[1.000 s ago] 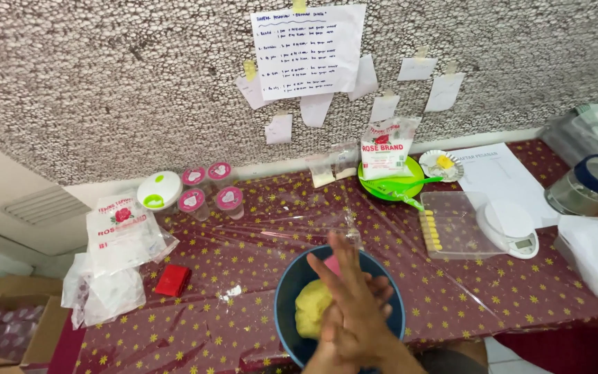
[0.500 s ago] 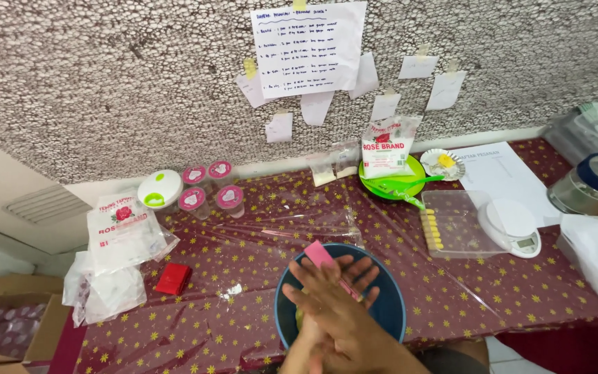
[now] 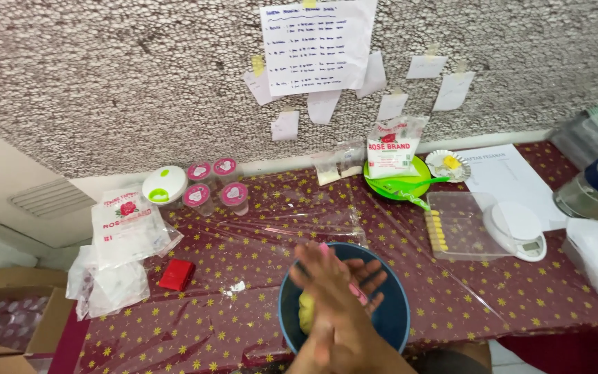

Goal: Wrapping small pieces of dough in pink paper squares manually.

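Maroon cloth with gold stars, under clear plastic sheeting, is seen covering the tabletop (image 3: 257, 228) in the head view. A blue bowl (image 3: 392, 318) is set at the near edge, and yellow dough (image 3: 306, 310) is partly visible inside it on the left. Both hands are held over the bowl, pressed together. The left hand (image 3: 330, 294) is laid on top with its fingers (image 3: 309, 260) extended and close together; the right hand (image 3: 361, 280) lies beneath, its fingers spread toward the right. A pink object (image 3: 358, 292) is glimpsed between the hands; what it is cannot be told, nor whether either hand grips it.

Well apart from the bowl, on the left, a red block (image 3: 176, 274) and clear plastic bags (image 3: 115, 256) are noted. 4 pink-lidded cups (image 3: 212, 183) stand near the wall beside a white-and-green lidded tub (image 3: 164, 185). On the right, a green plate (image 3: 399, 183) bearing a flour bag (image 3: 390, 147), a clear tray (image 3: 461, 225) and a white scale (image 3: 517, 228) are recorded.
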